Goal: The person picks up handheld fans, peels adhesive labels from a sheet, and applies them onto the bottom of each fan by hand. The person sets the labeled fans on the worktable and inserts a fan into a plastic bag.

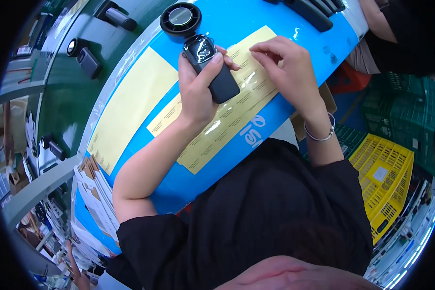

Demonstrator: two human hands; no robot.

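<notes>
My left hand (198, 92) is wrapped round the dark body of a handheld fan (223, 84). The thumb lies across its front, below a glossy screen with clear film on it. The fan's round head (180, 17) points away from me, toward the far edge. To the right, my right hand (287, 65) hovers over a yellow sheet of printed labels (249, 72), thumb and forefinger drawn together at the tips. Whether a small label is between them I cannot make out. A second yellow sheet (135, 104), mostly blank, lies on the left.
Both sheets rest on a blue-covered table (174, 186). More dark fans (87, 63) lie on a green surface beyond, and others (309, 12) lie at the far right. Flattened cartons (94, 193) are stacked at left. A yellow crate (382, 179) and green crates (401, 116) stand at right, near another person's arm (379, 21).
</notes>
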